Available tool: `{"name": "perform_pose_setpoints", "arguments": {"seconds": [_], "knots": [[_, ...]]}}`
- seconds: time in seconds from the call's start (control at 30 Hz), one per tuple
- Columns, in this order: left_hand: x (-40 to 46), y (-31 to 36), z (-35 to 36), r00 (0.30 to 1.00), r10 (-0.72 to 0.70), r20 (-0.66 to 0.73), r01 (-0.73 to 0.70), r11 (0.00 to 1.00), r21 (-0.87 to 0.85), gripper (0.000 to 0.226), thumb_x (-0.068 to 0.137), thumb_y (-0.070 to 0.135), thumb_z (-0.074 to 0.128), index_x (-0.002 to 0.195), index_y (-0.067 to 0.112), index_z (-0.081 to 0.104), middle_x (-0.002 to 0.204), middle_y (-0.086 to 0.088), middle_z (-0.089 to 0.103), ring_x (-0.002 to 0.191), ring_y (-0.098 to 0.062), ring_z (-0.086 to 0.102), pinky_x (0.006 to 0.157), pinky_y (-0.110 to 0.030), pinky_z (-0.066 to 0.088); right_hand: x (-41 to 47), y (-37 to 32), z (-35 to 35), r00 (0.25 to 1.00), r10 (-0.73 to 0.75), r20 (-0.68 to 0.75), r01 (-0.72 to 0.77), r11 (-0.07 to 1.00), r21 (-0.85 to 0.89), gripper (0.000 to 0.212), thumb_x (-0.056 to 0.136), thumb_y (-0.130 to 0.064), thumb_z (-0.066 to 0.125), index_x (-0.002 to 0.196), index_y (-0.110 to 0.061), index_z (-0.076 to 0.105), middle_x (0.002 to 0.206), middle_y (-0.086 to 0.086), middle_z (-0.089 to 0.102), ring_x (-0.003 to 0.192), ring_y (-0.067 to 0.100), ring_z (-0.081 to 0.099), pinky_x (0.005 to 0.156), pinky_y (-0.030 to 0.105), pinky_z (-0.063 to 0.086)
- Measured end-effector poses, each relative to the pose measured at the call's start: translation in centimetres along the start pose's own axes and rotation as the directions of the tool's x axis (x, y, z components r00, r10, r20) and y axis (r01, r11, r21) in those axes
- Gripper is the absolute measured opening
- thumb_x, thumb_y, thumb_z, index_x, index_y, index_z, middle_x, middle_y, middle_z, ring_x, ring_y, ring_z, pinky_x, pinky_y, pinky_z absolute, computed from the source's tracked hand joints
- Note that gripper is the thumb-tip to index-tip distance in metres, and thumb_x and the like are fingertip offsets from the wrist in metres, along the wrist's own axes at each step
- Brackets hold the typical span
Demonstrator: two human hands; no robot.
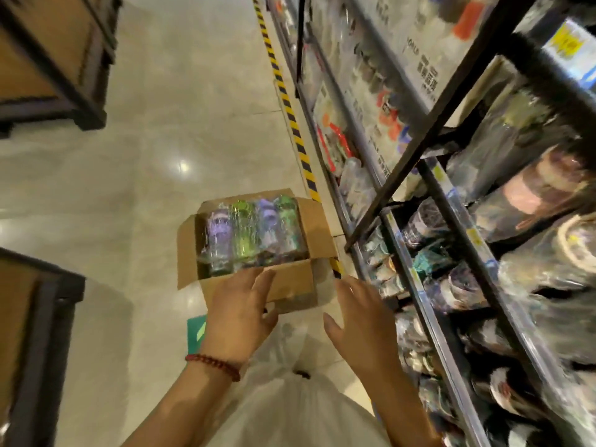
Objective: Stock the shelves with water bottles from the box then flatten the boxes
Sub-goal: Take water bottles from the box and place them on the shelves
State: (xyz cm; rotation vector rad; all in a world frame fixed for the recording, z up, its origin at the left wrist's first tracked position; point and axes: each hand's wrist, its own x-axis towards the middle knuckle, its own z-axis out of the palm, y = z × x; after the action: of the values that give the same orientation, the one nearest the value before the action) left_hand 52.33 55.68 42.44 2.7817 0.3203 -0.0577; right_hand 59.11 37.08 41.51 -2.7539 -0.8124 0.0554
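An open cardboard box (290, 280) stands on the floor beside the shelf unit, its flaps folded outward. Inside lie several plastic-wrapped water bottles (251, 230) with purple and green parts. My left hand (240, 312), with a red bead bracelet at the wrist, hovers over the box's near flap with its fingers spread. My right hand (361, 321) is stretched out to the right of the box, fingers straight, holding nothing. The picture is blurred by motion.
A black metal shelf unit (429, 201) full of wrapped bottles and cups runs along the right. A yellow-black striped strip (292, 117) edges its base. Dark wooden display stands (48, 69) are at the left. A green floor sticker (196, 329) lies near my feet.
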Motion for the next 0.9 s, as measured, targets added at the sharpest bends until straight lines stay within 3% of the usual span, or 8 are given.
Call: {"name": "perform_pose_setpoints", "arguments": {"seconds": [0.17, 0.37, 0.53, 0.7, 0.9], "knots": [[-0.9, -3.7, -0.4, 0.984, -0.180, 0.005, 0.180, 0.984, -0.019, 0.060, 0.053, 0.021, 0.086, 0.109, 0.011, 0.067, 0.099, -0.008, 0.069, 0.083, -0.029, 0.067, 0.070, -0.037, 0.056, 3.6, -3.3, 1.3, 0.988, -0.139, 0.071, 0.138, 0.990, 0.022, 0.063, 0.047, -0.028, 0.091, 0.102, -0.012, 0.067, 0.102, 0.004, 0.068, 0.091, 0.025, 0.067, 0.066, 0.031, 0.056], [1.6, -10.8, -1.9, 0.932, -0.361, 0.031, 0.361, 0.933, 0.000, 0.061, 0.051, 0.029, 0.086, 0.107, 0.016, 0.067, 0.095, -0.003, 0.070, 0.079, -0.025, 0.067, 0.064, -0.034, 0.057, 10.8, -7.7, 4.1, 0.959, -0.230, 0.163, 0.216, 0.971, 0.100, 0.058, 0.052, -0.025, 0.090, 0.103, -0.014, 0.065, 0.102, 0.002, 0.068, 0.092, 0.025, 0.066, 0.069, 0.034, 0.056], [8.9, -16.9, -2.3, 0.906, -0.410, 0.106, 0.414, 0.910, -0.019, 0.061, 0.078, 0.040, 0.067, 0.133, 0.024, 0.047, 0.124, 0.003, 0.057, 0.109, -0.019, 0.055, 0.089, -0.031, 0.046, 18.9, -10.3, 7.2, 0.957, -0.180, 0.229, 0.162, 0.982, 0.092, 0.049, 0.069, -0.027, 0.081, 0.114, -0.015, 0.063, 0.110, 0.001, 0.065, 0.101, 0.025, 0.062, 0.074, 0.035, 0.054], [16.8, -23.5, 0.7, 0.817, -0.479, 0.321, 0.541, 0.829, -0.140, 0.068, 0.083, 0.039, 0.065, 0.142, 0.022, 0.036, 0.141, -0.001, 0.045, 0.126, -0.019, 0.045, 0.103, -0.028, 0.037, 27.5, -10.9, 12.2, 0.937, -0.030, 0.348, -0.004, 0.995, 0.096, 0.051, 0.089, -0.034, 0.060, 0.135, -0.017, 0.046, 0.133, 0.000, 0.051, 0.122, 0.021, 0.046, 0.093, 0.030, 0.041], [24.0, -29.0, 8.5, 0.676, -0.566, 0.472, 0.685, 0.719, -0.119, 0.050, 0.075, 0.036, 0.073, 0.120, 0.024, 0.055, 0.120, -0.003, 0.060, 0.104, -0.021, 0.058, 0.087, -0.031, 0.050, 34.0, -7.3, 21.4, 0.830, 0.123, 0.545, -0.158, 0.987, 0.017, 0.054, 0.089, -0.034, 0.061, 0.137, -0.024, 0.040, 0.136, -0.002, 0.047, 0.124, 0.019, 0.044, 0.095, 0.032, 0.043]]}}
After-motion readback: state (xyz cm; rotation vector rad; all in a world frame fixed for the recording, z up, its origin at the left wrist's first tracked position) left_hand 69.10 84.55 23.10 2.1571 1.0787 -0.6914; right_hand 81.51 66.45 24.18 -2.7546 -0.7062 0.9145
